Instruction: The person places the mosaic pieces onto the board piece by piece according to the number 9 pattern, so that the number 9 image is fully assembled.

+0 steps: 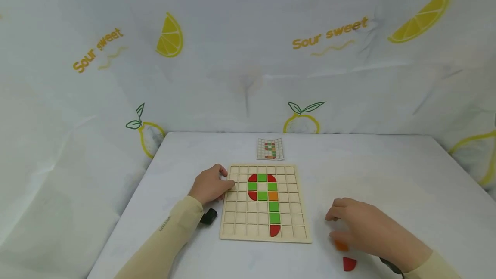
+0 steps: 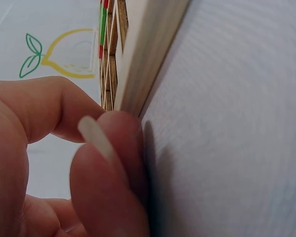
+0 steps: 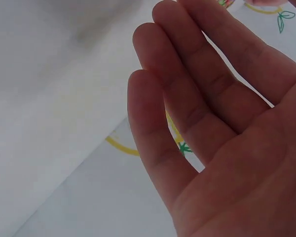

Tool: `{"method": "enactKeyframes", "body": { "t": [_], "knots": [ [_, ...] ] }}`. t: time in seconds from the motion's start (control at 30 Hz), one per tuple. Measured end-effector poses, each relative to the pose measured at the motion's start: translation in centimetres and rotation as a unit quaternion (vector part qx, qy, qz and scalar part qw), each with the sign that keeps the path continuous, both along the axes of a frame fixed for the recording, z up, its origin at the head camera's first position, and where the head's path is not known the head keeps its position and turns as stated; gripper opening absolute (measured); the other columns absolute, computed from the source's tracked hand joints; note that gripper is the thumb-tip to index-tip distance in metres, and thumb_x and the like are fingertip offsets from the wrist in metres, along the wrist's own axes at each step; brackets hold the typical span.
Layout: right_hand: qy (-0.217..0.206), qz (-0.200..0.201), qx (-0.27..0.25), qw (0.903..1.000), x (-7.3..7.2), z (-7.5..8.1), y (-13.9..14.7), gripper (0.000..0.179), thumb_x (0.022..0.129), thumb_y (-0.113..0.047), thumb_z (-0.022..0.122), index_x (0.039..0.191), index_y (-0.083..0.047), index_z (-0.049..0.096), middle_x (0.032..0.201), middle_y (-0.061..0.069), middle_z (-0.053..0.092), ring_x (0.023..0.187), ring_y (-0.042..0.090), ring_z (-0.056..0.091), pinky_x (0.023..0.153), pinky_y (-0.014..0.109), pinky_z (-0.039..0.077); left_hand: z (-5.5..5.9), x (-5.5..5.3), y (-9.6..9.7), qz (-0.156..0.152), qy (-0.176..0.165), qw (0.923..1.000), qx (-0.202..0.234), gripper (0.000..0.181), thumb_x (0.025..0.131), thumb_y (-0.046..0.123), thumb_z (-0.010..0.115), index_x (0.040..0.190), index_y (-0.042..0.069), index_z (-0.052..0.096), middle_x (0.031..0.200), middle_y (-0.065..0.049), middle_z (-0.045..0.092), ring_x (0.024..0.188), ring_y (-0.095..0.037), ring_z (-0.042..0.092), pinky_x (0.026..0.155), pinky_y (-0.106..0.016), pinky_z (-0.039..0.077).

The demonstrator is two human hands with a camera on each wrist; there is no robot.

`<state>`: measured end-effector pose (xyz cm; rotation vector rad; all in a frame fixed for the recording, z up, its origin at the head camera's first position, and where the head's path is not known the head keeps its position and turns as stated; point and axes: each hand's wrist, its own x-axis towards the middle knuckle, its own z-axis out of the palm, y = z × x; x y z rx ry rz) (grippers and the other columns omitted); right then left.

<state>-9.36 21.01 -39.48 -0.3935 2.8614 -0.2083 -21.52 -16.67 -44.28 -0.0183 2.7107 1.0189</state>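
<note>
A light wooden grid board (image 1: pixel 240 218) lies on the table with red, green and orange tiles set in it in the shape of a 9. My left hand (image 1: pixel 209 184) grips the board's left edge near the far corner; in the left wrist view, its fingertips (image 2: pixel 123 128) meet the wooden side. To the right of the board, my right hand (image 1: pixel 360 223) hovers low with loosely bent fingers, and its palm (image 3: pixel 237 182) looks bare in the right wrist view. A blurred orange tile (image 1: pixel 342 246) shows just below the right thumb, partly hidden by it. Nearer me lies a red quarter-round tile (image 1: pixel 349 264).
Behind the board, a small pattern card (image 1: pixel 270 149) shows a similar 9 in coloured tiles. The white table (image 1: pixel 186 150) meets a hanging white cloth (image 1: pixel 232 55) printed with lemons at its back edge. A black device (image 1: pixel 209 217) sits by the left wrist.
</note>
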Motion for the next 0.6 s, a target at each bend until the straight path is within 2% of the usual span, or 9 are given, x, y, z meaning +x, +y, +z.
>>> {"method": "enactKeyframes", "body": {
  "t": [0.17, 0.3, 0.53, 0.6],
  "knots": [
    [-0.015, -0.026, 0.012, 0.9995, 1.2, -0.9, 1.5, 0.025, 0.080, -0.046, 0.094, 0.095, -0.038, 0.076, 0.095, -0.024, 0.061, 0.085, -0.002, 0.054, 0.082, 0.029, 0.058, 0.0, 0.1, -0.2, 0.002, 0.000, 1.0000, 0.000, 0.035, 0.095, 0.032, 0.074, 0.122, 0.012, 0.062, 0.064, -0.003, 0.064, 0.053, -0.017, 0.059, 0.059, -0.028, 0.047],
    [-0.020, -0.025, 0.008, 0.9994, 1.6, -1.4, 2.0, 0.022, 0.081, -0.045, 0.093, 0.094, -0.039, 0.075, 0.095, -0.025, 0.061, 0.084, -0.003, 0.052, 0.082, 0.028, 0.059, 0.0, 0.1, -0.4, 0.003, 0.000, 1.0000, -0.001, 0.036, 0.094, 0.032, 0.075, 0.122, 0.013, 0.063, 0.063, -0.003, 0.064, 0.053, -0.016, 0.058, 0.059, -0.028, 0.046],
    [0.031, 0.061, -0.040, 0.9969, 2.3, -2.2, 3.2, 0.019, 0.083, -0.032, 0.091, 0.093, -0.036, 0.075, 0.094, -0.027, 0.058, 0.081, -0.008, 0.047, 0.074, 0.025, 0.055, 0.1, 0.1, -0.2, 0.005, -0.006, 1.0000, 0.005, 0.035, 0.095, 0.031, 0.074, 0.121, 0.013, 0.062, 0.063, -0.003, 0.064, 0.053, -0.016, 0.058, 0.058, -0.028, 0.047],
    [0.038, 0.070, -0.048, 0.9957, 2.4, -2.4, 3.4, 0.019, 0.083, -0.031, 0.090, 0.094, -0.036, 0.075, 0.094, -0.028, 0.057, 0.081, -0.009, 0.046, 0.073, 0.025, 0.054, 0.1, 0.1, -0.1, 0.003, -0.005, 1.0000, 0.006, 0.034, 0.094, 0.031, 0.074, 0.121, 0.013, 0.062, 0.063, -0.003, 0.064, 0.052, -0.016, 0.058, 0.058, -0.028, 0.047]
  ]
}}
